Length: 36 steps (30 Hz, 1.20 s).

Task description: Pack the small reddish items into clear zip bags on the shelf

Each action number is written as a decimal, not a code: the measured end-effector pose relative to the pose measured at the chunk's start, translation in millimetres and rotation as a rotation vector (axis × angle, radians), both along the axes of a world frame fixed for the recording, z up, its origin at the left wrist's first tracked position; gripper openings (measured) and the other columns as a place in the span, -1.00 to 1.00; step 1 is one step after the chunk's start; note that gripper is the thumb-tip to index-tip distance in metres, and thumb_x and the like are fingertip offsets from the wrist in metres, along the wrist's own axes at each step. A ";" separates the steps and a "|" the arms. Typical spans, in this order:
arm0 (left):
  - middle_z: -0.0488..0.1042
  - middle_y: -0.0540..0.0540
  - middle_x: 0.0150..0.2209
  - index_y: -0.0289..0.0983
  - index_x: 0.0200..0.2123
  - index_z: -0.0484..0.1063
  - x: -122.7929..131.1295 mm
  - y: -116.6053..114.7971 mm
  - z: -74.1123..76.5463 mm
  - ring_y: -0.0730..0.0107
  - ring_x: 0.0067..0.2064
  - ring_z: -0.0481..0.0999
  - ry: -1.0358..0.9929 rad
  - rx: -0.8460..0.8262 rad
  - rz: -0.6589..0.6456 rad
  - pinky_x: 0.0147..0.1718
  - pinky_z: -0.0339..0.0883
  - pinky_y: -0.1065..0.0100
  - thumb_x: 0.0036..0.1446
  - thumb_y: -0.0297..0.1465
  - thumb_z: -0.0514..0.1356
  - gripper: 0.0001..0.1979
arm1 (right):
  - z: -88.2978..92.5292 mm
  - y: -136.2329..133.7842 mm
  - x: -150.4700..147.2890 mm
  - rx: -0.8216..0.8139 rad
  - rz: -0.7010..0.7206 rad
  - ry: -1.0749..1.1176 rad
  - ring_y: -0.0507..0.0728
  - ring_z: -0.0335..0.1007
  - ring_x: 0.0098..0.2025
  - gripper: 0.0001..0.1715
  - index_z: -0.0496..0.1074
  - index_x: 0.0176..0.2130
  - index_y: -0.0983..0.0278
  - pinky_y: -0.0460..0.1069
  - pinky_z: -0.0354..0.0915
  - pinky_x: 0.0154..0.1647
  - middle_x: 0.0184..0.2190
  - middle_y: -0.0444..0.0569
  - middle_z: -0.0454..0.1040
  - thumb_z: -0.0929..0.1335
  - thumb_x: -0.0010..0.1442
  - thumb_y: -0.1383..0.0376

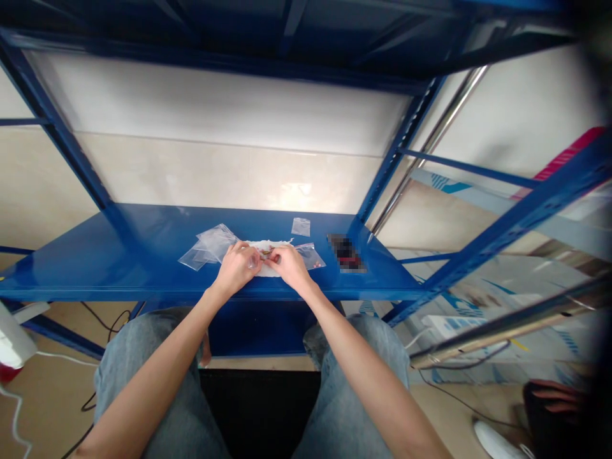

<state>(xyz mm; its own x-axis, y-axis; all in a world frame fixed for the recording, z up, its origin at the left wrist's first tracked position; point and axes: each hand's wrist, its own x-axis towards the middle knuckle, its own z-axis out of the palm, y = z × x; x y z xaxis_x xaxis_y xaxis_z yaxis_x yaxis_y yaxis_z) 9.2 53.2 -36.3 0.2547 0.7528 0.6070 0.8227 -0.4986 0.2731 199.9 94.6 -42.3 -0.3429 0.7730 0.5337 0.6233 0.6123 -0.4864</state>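
Note:
My left hand (239,264) and my right hand (287,261) meet over a white sheet (272,273), tissue or cloth, on the blue shelf. Both have curled fingers, their tips almost touching. Small brownish bits (266,252) show between them, too small to name. Something clear seems to be at the left fingertips, but I cannot make out what either hand pinches. Beside my left hand lie several flat clear plastic bags (204,248), overlapping. Just right of my right hand is a clear zip bag (312,255) with tiny reddish pieces in its corner.
Farther back on the blue shelf (143,255) lies a small clear bag (301,226). A dark, blurred-out rectangular object (347,254) rests at the right. Blue uprights (399,150) and an upper shelf (215,57) frame the space. Cables and a white shoe (495,440) are on the floor.

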 end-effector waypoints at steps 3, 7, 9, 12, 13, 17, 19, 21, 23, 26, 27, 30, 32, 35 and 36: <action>0.57 -0.17 -0.26 -0.23 -0.33 0.55 -0.5 -0.6 0.7 0.08 -0.09 0.51 -0.035 -0.016 0.008 -0.07 0.37 0.10 0.17 -0.38 0.26 -0.93 | 2.9 -2.2 -1.5 -0.003 0.025 0.056 0.13 0.42 -0.35 -0.75 0.51 -0.53 0.22 0.00 0.28 -0.25 -0.49 -0.08 0.52 0.54 0.13 0.28; 0.56 -0.14 -0.31 -0.23 -0.34 0.55 0.2 -2.3 1.9 0.12 -0.13 0.52 -0.060 -0.029 0.003 -0.07 0.38 0.12 0.17 -0.37 0.26 -0.93 | 11.8 -15.1 -8.5 -0.010 0.089 0.355 0.11 0.41 -0.35 -0.84 0.56 -0.39 0.23 -0.02 0.31 -0.26 -0.43 -0.08 0.52 0.47 0.22 0.23; 0.56 -0.15 -0.30 -0.23 -0.34 0.54 0.6 -3.3 2.5 0.13 -0.15 0.52 -0.062 -0.033 0.009 -0.08 0.38 0.11 0.18 -0.38 0.25 -0.92 | 15.2 -22.9 -14.9 -0.031 0.136 0.451 0.11 0.43 -0.33 -0.88 0.57 -0.33 0.23 -0.02 0.32 -0.27 -0.39 -0.07 0.54 0.46 0.23 0.24; 0.56 -0.15 -0.27 -0.24 -0.34 0.53 1.4 -5.3 3.4 0.16 -0.18 0.53 -0.096 -0.052 -0.003 -0.10 0.40 0.14 0.14 -0.43 0.25 -0.96 | 16.6 -30.5 -24.4 -0.043 0.187 0.416 0.13 0.44 -0.29 -0.88 0.56 -0.38 0.21 0.00 0.32 -0.24 -0.40 -0.08 0.54 0.46 0.22 0.27; 0.57 -0.14 -0.26 -0.24 -0.34 0.53 1.8 -6.2 3.5 0.17 -0.18 0.53 -0.116 -0.059 -0.017 -0.11 0.41 0.15 0.12 -0.45 0.27 -0.97 | 16.4 -31.7 -26.9 -0.039 0.189 0.385 0.14 0.44 -0.29 -0.86 0.55 -0.41 0.21 0.01 0.32 -0.23 -0.42 -0.09 0.53 0.47 0.21 0.30; 0.56 -0.11 -0.33 -0.22 -0.38 0.51 5.4 -9.5 2.5 0.18 -0.19 0.54 -0.182 -0.082 -0.066 -0.16 0.42 0.21 0.07 -0.46 0.30 -0.96 | 15.6 -32.2 -31.5 0.000 0.181 0.289 0.15 0.41 -0.31 -0.74 0.47 -0.51 0.21 0.03 0.31 -0.21 -0.49 -0.10 0.48 0.45 0.19 0.40; 0.54 -0.10 -0.37 -0.22 -0.42 0.49 7.7 -10.5 1.0 0.21 -0.23 0.54 -0.210 -0.093 -0.075 -0.21 0.41 0.25 0.08 -0.45 0.30 -0.95 | 15.6 -32.2 -31.9 0.024 0.187 0.263 0.15 0.40 -0.32 -0.72 0.46 -0.53 0.21 0.04 0.30 -0.21 -0.50 -0.10 0.47 0.44 0.19 0.43; 0.53 -0.10 -0.38 -0.22 -0.43 0.48 9.5 -10.8 -1.0 0.22 -0.27 0.53 -0.234 -0.098 -0.077 -0.26 0.41 0.27 0.08 -0.45 0.29 -0.94 | 15.9 -33.0 -32.0 0.048 0.196 0.245 0.16 0.40 -0.32 -0.71 0.47 -0.53 0.21 0.04 0.30 -0.19 -0.50 -0.09 0.47 0.43 0.19 0.44; 0.52 -0.10 -0.38 -0.22 -0.43 0.48 10.2 -10.3 -3.1 0.23 -0.28 0.53 -0.242 -0.106 -0.075 -0.27 0.41 0.28 0.09 -0.45 0.28 -0.94 | 16.2 -33.9 -31.5 0.061 0.202 0.227 0.15 0.40 -0.32 -0.71 0.47 -0.53 0.20 0.05 0.30 -0.17 -0.49 -0.08 0.48 0.42 0.21 0.45; 0.54 -0.11 -0.36 -0.22 -0.41 0.50 9.4 -8.4 -6.1 0.23 -0.26 0.54 -0.257 -0.123 -0.059 -0.25 0.42 0.27 0.11 -0.43 0.28 -0.95 | 16.2 -31.8 -25.9 0.076 0.190 0.223 0.16 0.42 -0.29 -0.72 0.51 -0.49 0.20 0.05 0.31 -0.14 -0.45 -0.07 0.51 0.40 0.25 0.41; 0.55 -0.11 -0.34 -0.22 -0.40 0.52 8.8 -7.7 -6.8 0.23 -0.25 0.55 -0.274 -0.127 -0.055 -0.22 0.43 0.26 0.12 -0.42 0.28 -0.95 | 15.8 -29.4 -22.1 0.082 0.165 0.236 0.16 0.43 -0.28 -0.74 0.53 -0.46 0.19 0.05 0.31 -0.13 -0.43 -0.06 0.53 0.39 0.27 0.38; 0.60 -0.09 -0.31 -0.22 -0.36 0.55 7.1 -5.9 -7.7 0.23 -0.20 0.57 -0.347 -0.140 -0.064 -0.12 0.44 0.23 0.15 -0.39 0.28 -0.94 | 12.3 -17.6 -7.4 0.069 0.057 0.289 0.17 0.45 -0.26 -0.79 0.57 -0.38 0.20 0.03 0.31 -0.17 -0.39 -0.03 0.56 0.38 0.30 0.30; 0.62 -0.08 -0.31 -0.21 -0.36 0.55 6.5 -5.7 -7.4 0.22 -0.18 0.58 -0.382 -0.151 -0.075 -0.09 0.44 0.22 0.17 -0.37 0.26 -0.92 | 8.4 -9.0 0.7 0.016 0.025 0.298 0.16 0.47 -0.29 -0.82 0.58 -0.36 0.21 0.01 0.31 -0.21 -0.38 -0.04 0.59 0.40 0.28 0.29; 0.63 -0.07 -0.31 -0.21 -0.36 0.55 6.2 -6.5 -6.8 0.22 -0.20 0.58 -0.407 -0.150 -0.073 -0.12 0.44 0.23 0.18 -0.36 0.24 -0.90 | 3.2 -1.6 4.0 -0.050 0.032 0.224 0.12 0.45 -0.36 -0.85 0.57 -0.41 0.22 -0.01 0.28 -0.27 -0.41 -0.06 0.59 0.45 0.22 0.31; 0.63 -0.06 -0.31 -0.21 -0.35 0.55 6.2 -6.9 -6.9 0.22 -0.20 0.58 -0.405 -0.147 -0.077 -0.12 0.44 0.23 0.18 -0.37 0.24 -0.90 | 2.3 -1.1 3.1 -0.060 0.026 0.185 0.12 0.44 -0.37 -0.84 0.56 -0.45 0.22 -0.02 0.26 -0.29 -0.43 -0.07 0.58 0.47 0.19 0.31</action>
